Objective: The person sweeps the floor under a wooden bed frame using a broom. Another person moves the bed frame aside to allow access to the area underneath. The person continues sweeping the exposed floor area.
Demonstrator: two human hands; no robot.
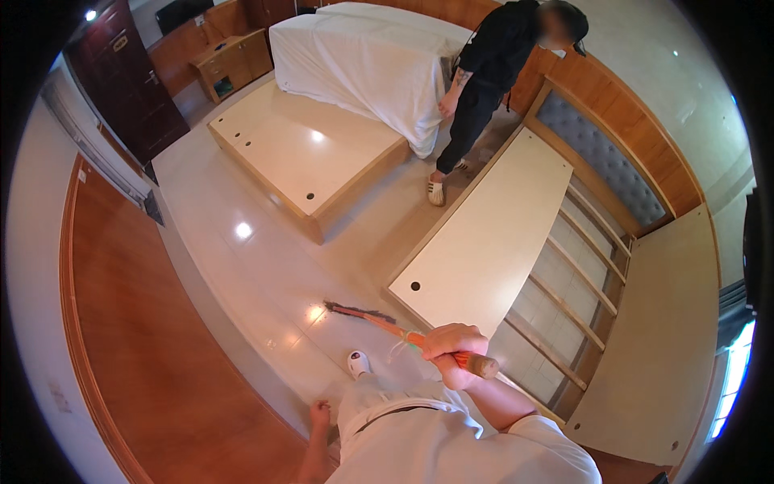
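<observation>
A broom (pixel 385 325) with an orange handle and dark bristles slants out in front of me, its head down on the shiny tiled floor. Around the upper part of the handle, close to its pale round end, my right hand (pixel 454 353) is closed. Something thin, like a pale tie, is wound on the handle just below that hand. My left hand (pixel 320 414) hangs low at my left side, away from the broom. Its fingers look loosely curled, with nothing visible in them.
To the right stands a bed frame (pixel 484 234) with pale panels, bare slats and a grey tufted headboard (pixel 601 157). Another bed base (pixel 314 137) lies ahead, partly under a white sheet (pixel 363 68). A person in black (pixel 484 89) stands between them. Wood panelling (pixel 153 323) lines the left wall.
</observation>
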